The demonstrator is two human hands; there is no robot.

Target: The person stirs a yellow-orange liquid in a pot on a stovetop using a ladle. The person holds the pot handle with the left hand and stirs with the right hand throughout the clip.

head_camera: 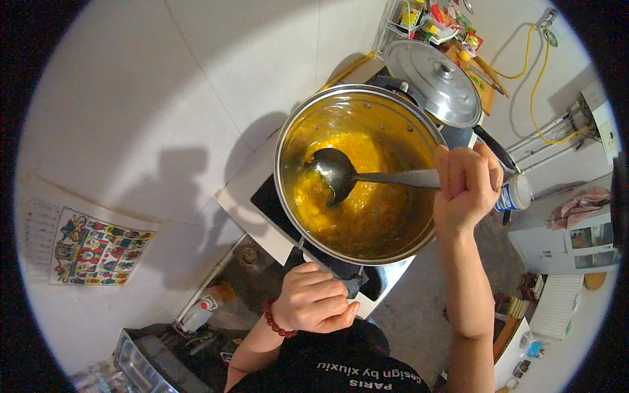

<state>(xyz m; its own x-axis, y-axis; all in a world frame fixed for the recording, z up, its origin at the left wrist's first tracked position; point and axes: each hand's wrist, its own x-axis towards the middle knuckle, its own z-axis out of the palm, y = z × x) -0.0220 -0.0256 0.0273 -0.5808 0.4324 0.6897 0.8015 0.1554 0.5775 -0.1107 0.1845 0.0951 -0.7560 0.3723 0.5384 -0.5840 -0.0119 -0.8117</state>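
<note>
A large steel pot (282,196) stands on the stove, with yellow-orange liquid (363,221) in its lower part. My right hand (464,184) grips the handle end of a steel ladle (398,178) above the pot's right rim. The bowl of that ladle lies tilted at the liquid's surface, left of the middle. At the pot's near side, my left hand (317,302) has its fingers curled around the dark side handle (351,286), most of which the hand hides. A red bead bracelet (275,319) circles my left wrist.
A domed steel lid (432,83) rests behind the pot, with a black pan handle (494,147) beside it. Farther back are a wooden cutting board (484,96) and a wire rack (393,19). A white bucket (516,191) stands right of my right hand. The wall borders the stove at left.
</note>
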